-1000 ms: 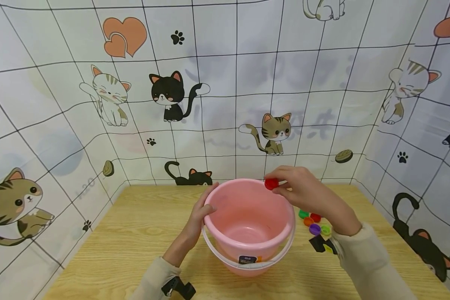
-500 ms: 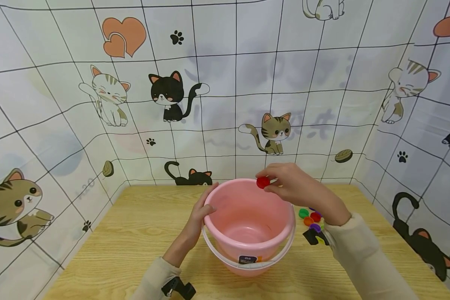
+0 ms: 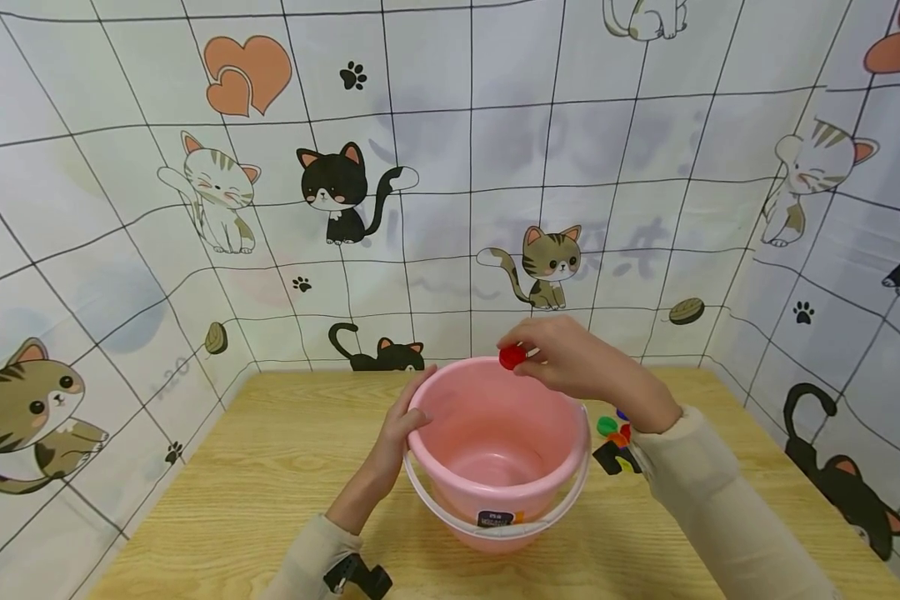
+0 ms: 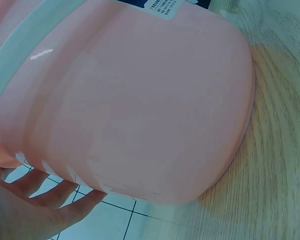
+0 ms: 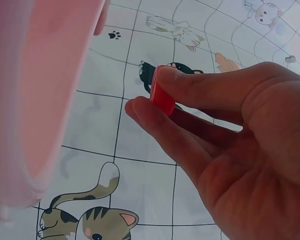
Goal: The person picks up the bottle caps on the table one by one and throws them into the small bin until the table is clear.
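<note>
Head view: the left hand (image 3: 393, 433) grips the rim of the pink bucket (image 3: 487, 408), thumb inside, probably to steady it midway between the surface's (image 3: 270, 467) left and right edges. The right hand (image 3: 573, 358) pinches a red piece (image 3: 512, 357) by fingertips, apart from the bucket's far rim, perhaps for easy letting go. Loose pieces (image 3: 607, 427) lie toward the right edge. Since a second ago, the right hand has shifted left, its sleeve hiding more pieces; the bucket hasn't moved.
</note>
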### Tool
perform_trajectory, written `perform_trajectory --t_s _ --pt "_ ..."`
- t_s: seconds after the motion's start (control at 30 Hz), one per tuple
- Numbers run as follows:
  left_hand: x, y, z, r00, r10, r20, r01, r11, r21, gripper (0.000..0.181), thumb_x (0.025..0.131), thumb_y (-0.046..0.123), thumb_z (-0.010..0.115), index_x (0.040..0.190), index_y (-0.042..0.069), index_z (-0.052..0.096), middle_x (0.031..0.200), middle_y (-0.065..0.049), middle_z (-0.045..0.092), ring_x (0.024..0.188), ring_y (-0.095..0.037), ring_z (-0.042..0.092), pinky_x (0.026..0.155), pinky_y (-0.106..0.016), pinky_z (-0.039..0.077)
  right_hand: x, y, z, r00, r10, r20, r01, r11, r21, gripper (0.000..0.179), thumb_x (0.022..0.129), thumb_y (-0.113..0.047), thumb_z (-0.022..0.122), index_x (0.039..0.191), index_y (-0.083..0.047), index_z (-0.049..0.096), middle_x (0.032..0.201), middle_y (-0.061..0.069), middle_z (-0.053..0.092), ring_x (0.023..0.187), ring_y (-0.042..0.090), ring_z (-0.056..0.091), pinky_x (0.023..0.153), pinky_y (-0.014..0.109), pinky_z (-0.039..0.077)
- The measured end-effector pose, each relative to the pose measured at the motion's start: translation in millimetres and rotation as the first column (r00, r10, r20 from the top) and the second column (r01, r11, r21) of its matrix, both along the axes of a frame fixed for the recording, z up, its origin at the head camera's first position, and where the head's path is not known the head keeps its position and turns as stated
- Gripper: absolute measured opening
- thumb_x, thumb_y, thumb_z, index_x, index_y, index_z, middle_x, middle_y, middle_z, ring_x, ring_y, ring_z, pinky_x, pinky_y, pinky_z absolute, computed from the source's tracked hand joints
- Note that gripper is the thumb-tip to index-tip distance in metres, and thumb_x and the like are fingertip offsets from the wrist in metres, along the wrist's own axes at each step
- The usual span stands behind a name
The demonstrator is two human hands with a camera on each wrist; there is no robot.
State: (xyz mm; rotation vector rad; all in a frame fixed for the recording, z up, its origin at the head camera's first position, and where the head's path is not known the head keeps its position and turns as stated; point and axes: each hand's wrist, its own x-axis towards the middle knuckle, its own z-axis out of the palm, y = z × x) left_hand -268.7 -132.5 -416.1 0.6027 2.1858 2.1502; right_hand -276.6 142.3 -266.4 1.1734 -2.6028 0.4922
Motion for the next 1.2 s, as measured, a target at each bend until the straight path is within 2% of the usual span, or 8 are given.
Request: perform_trajectory --t_s 0.27,0.47,0.67,0.9,1.2 --pt "-1.3 0.2 -0.1 1.000 -0.005 -0.007 0.005 1.000 -0.004 0.073 0.090 0.023 0.047 0.161 0.033 0.033 0.161 -0.008 0.040 0.134 -0.034 0.051 0.104 -0.043 0.050 -1.6 -8 5.1 1.000 0.005 -0.001 -0.005 1.000 0.012 0.027 0.089 -0.006 0.078 0.115 -0.005 0.075 0.108 0.005 0.076 0.100 0.023 0.071 0.084 0.038 0.060" --pt "-1.7 -0.1 -0.3 1.000 0.002 -0.005 -0.002 1.000 -0.007 0.073 0.089 0.023 0.047 0.161 0.034 0.033 0.163 -0.006 0.038 0.136 -0.031 0.050 0.104 -0.040 0.050 -8.3 -12 5.3 0.999 0.033 -0.023 -0.033 0.999 0.008 0.024 0.088 -0.006 0.078 0.112 -0.005 0.075 0.104 0.005 0.076 0.096 0.022 0.071 0.082 0.038 0.059" --pt "-2.1 0.0 -0.1 1.000 0.001 -0.009 -0.001 1.000 -0.010 0.073 0.089 0.023 0.047 0.160 0.035 0.033 0.163 -0.006 0.038 0.137 -0.032 0.048 0.105 -0.040 0.049 -14.5 -12 5.1 0.998 0.056 0.032 -0.056 0.998 -0.002 0.024 0.089 -0.006 0.077 0.113 -0.002 0.074 0.105 0.008 0.076 0.097 0.025 0.075 0.080 0.035 0.062" --pt "-3.5 -0.4 -0.7 1.000 0.000 -0.011 0.000 1.000 -0.013 0.073 0.090 0.023 0.048 0.160 0.033 0.034 0.162 -0.006 0.039 0.136 -0.031 0.048 0.103 -0.038 0.049 -19.2 -13 3.8 0.993 0.071 0.095 -0.070 0.997 -0.012 0.023 0.090 -0.008 0.077 0.113 -0.004 0.074 0.106 0.007 0.076 0.096 0.024 0.076 0.079 0.032 0.063" --pt "-3.5 -0.8 -1.8 1.000 0.001 -0.012 -0.001 1.000 -0.008 0.073 0.089 0.023 0.047 0.160 0.033 0.034 0.162 -0.007 0.039 0.137 -0.032 0.048 0.105 -0.041 0.048 -21.5 -17 4.0 0.993 0.059 0.103 -0.061 0.998 0.018 0.025 0.090 -0.009 0.077 0.115 -0.005 0.074 0.110 0.007 0.075 0.097 0.023 0.076 0.080 0.032 0.062"
